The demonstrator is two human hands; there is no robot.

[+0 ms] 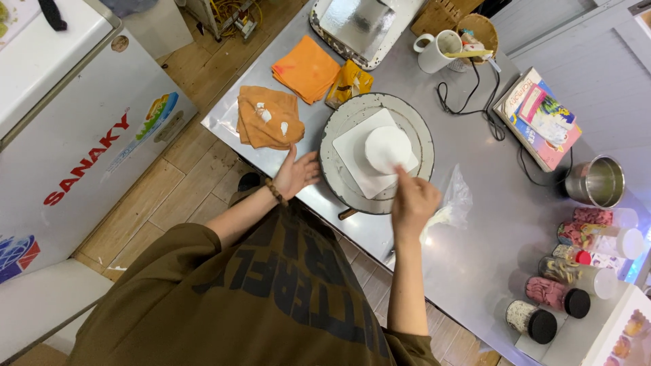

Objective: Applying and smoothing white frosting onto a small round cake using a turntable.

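Two hands work a small white cake (387,148) centred on the turntable (339,135): left hand (296,174), fingers spread, touches its left rim; right hand (414,201) pinches a piping bag (453,203) just right of the cake. A sudden spin could smear the icing.

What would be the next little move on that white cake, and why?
Probably a slight turn of the turntable with the left hand, which rests at its rim. The right hand already sits against the white cake, so turning would bring a fresh side round.
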